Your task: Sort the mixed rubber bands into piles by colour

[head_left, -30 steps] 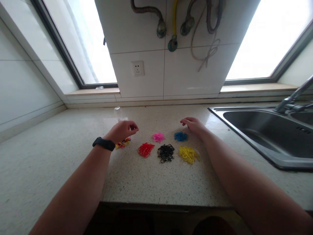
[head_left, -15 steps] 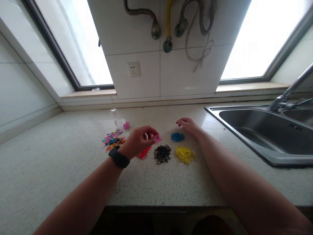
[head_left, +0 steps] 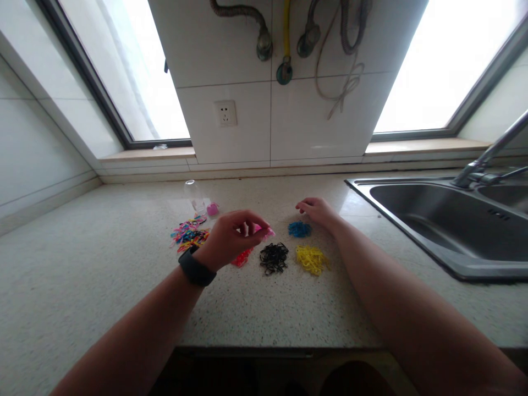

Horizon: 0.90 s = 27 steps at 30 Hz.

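Note:
My left hand, with a black band on its wrist, hovers over the pink pile of small rubber bands, its fingers pinched together on something too small to name. It covers most of the pink pile and part of the red pile. Black, yellow and blue piles lie to the right. My right hand rests on the counter behind the blue pile, fingers curled loosely, holding nothing. A mixed heap of coloured bands lies to the left.
A clear small bottle lies tipped behind the mixed heap, a pink cap beside it. A steel sink with a tap fills the right. The counter's front edge runs close below. Hoses hang on the tiled wall.
My left hand went from the mixed heap rightward to the pink pile, fingers pinched. In the last half second it barely shifted. My right hand stayed put.

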Motion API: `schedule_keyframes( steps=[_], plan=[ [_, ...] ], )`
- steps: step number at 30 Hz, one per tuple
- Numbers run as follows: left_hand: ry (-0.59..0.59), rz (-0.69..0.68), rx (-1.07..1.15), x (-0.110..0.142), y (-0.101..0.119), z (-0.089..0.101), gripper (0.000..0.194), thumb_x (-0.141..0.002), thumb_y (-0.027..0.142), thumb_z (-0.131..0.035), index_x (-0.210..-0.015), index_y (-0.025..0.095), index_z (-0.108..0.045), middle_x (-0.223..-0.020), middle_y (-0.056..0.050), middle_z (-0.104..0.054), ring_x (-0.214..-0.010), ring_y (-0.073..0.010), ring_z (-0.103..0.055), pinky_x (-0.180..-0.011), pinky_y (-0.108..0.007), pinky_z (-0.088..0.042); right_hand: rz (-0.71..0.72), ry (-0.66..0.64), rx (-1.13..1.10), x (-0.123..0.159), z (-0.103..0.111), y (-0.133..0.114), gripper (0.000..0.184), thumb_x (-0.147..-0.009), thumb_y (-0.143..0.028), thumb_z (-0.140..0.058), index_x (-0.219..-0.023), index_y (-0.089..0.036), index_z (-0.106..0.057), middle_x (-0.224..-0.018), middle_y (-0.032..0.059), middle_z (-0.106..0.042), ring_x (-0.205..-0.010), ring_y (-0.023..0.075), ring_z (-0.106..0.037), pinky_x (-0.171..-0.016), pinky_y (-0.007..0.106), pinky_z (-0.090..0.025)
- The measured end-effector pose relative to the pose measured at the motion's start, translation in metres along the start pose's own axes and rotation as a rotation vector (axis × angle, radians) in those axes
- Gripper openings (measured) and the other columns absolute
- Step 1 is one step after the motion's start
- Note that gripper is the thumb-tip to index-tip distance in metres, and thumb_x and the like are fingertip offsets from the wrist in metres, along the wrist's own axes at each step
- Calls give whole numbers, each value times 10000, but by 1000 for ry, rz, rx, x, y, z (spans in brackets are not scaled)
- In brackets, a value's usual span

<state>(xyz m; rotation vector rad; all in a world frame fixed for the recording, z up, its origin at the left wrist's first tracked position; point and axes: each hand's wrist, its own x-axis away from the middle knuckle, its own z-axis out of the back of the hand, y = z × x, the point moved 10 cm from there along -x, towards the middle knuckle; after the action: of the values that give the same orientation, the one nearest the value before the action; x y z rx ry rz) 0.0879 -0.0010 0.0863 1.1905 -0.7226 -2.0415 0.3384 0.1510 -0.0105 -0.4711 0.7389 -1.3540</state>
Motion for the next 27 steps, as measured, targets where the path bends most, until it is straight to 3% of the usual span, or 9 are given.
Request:
schedule_keyframes(
  steps=[5,16,22,27],
  plan=[
    [38,48,4,-1,-12,5,215,-801,403,-751,-866,200,-722,-655,-1,-582,-567,-91,-450,-494,-235,-376,12,-11,86,-1,-3,0,305,-858,-385,-551,-888,-195,-787,-772,33,-735,-626,144,-570,-560,254,-366],
    [68,91,-27,-6,-30,12,224,-813,388,-750,-849,172,-705,-654,4,-568,-554,-78,-417,-488,-224,-341,29,-44,140,4,-7,-5,270,-862,-357,-551,-879,-219,-782,-754,30,-734,-668,160,-617,-583,245,-398],
    [56,140,-72,-11,-54,12,221,-835,379,-720,-896,167,-710,-697,2,-568,-552,-73,-415,-486,-214,-332,38,-51,166,5,-6,-9,261,-862,-354,-562,-887,-222,-786,-772,37,-743,-672,164,-617,-593,245,-409],
    [22,122,-205,-19,-74,10,240,-856,392,-683,-920,164,-723,-766,-27,-649,-627,-103,-484,-574,-233,-398,27,-46,185,5,-6,-8,256,-859,-369,-568,-882,-236,-785,-787,35,-745,-696,171,-626,-600,254,-404]
  ],
)
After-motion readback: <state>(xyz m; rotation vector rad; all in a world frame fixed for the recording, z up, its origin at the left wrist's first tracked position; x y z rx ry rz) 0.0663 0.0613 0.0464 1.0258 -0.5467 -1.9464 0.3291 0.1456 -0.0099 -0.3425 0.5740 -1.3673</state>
